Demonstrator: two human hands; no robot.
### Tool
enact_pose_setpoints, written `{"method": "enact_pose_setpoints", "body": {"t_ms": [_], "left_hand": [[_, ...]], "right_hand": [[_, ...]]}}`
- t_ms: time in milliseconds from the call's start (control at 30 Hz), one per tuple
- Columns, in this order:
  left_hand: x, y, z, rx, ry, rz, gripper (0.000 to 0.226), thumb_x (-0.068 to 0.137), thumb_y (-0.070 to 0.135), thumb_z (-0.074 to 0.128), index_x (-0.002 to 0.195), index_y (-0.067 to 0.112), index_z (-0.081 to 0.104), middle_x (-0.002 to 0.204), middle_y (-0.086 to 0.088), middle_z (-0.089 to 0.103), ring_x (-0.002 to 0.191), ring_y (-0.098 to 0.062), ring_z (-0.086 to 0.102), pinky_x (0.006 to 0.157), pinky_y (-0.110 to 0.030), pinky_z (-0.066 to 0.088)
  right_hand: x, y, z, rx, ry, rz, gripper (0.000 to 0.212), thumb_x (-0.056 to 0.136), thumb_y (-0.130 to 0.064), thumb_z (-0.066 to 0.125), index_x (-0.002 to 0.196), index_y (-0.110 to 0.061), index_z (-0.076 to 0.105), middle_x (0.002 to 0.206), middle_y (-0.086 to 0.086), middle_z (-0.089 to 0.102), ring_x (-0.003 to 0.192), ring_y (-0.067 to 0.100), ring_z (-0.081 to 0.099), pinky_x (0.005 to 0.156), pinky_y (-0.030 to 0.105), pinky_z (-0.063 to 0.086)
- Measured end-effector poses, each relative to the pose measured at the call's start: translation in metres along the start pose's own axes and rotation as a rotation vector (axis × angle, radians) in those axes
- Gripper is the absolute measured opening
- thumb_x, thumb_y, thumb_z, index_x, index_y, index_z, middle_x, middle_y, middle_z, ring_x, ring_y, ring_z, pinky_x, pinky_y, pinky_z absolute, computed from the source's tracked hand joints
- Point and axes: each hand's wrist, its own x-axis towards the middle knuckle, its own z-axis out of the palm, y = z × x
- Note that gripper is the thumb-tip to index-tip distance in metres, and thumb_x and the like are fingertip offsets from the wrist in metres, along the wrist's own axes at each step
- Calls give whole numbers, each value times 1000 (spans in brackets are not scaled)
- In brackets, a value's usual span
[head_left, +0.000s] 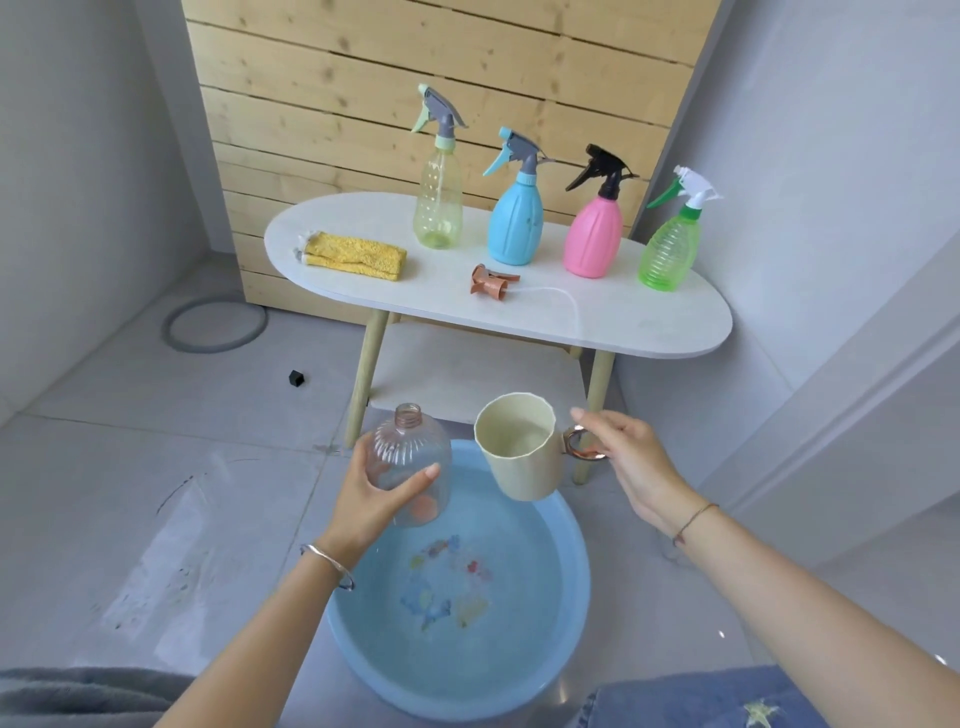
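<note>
Inside the curled fingers of the left hand (371, 499) is the clear bottle (408, 462), its open top up, ready for water. Just beside it, the right hand (623, 457) pinches the handle (584, 446) of the cup (519, 447). Under both hands sits the blue tub (574, 613), likely there to catch spills.

Clear ribbed plastic bottle (410, 462); matt cream cup (522, 452); glossy blue plastic basin (571, 597); rough wood panel (363, 78).
</note>
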Motion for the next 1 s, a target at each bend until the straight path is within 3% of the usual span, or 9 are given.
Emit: {"method": "enact_pose_setpoints", "body": {"t_ms": [100, 233, 300, 400, 533, 633, 733, 833, 1000], "left_hand": [[-2, 3, 9, 53, -48, 31, 89, 52, 48, 87, 128, 26, 47, 124, 13, 59, 108, 11, 56, 84, -6, 44], [-4, 1, 14, 110, -89, 32, 85, 59, 32, 89, 131, 30, 44, 124, 21, 55, 109, 17, 50, 95, -21, 46], [-6, -1, 15, 133, -110, 23, 83, 56, 38, 93, 126, 32, 48, 121, 20, 59, 110, 11, 53, 98, -28, 47], [-7, -3, 17, 174, -137, 29, 86, 46, 53, 89, 121, 34, 50, 119, 18, 60, 111, 6, 55, 97, -25, 46], [-8, -5, 18, 235, -164, 43, 86, 48, 50, 91, 121, 33, 49, 120, 15, 60, 112, 4, 55, 96, -17, 44], [-9, -8, 19, 255, -168, 46, 89, 47, 54, 89, 122, 32, 48, 120, 13, 60, 114, -1, 56, 101, -26, 45], [-10, -10, 19, 270, -167, 44, 90, 46, 56, 88, 122, 32, 47, 121, 13, 60, 114, -2, 55, 101, -29, 45], [-11, -10, 19, 300, -168, 49, 91, 48, 55, 89, 124, 31, 46, 123, 13, 58, 116, -1, 53, 101, -21, 42], [-11, -11, 20, 338, -168, 61, 85, 56, 36, 92, 126, 29, 44, 123, 15, 55, 116, 2, 50, 86, 2, 34]], "right_hand": [[-4, -15, -8, 26, 27, -56, 46, 83, -20, 70, 41, -22, 52, 44, -15, 40, 54, 9, 41, 72, 29, 30], [-6, -23, -11, 70, 74, -122, 45, 81, -15, 71, 47, -21, 42, 56, 1, 37, 65, 19, 37, 67, 30, 30], [-7, -25, -10, 59, 91, -149, 44, 81, -14, 71, 51, -17, 39, 61, 6, 33, 69, 21, 35, 66, 29, 30], [-8, -28, -10, 19, 93, -191, 42, 80, -15, 72, 53, -14, 41, 59, 5, 36, 65, 19, 36, 65, 27, 32], [-6, -31, -7, -40, 90, -234, 42, 79, -17, 75, 53, -14, 42, 51, -3, 44, 57, 11, 43, 62, 22, 37], [-6, -30, -6, -68, 82, -259, 41, 76, -18, 77, 53, -15, 43, 64, 11, 49, 66, 18, 52, 68, 28, 42], [-9, -31, -3, -97, 85, -283, 40, 77, -13, 76, 55, -11, 43, 60, 8, 46, 57, 13, 55, 61, 20, 46], [-12, -32, 0, -101, 71, -307, 37, 78, -8, 75, 59, -5, 43, 53, 3, 46, 53, 10, 60, 60, 20, 47], [-13, -35, 2, -137, 55, -332, 38, 79, -7, 74, 59, -3, 42, 46, -6, 49, 52, 8, 62, 65, 26, 44]]}}
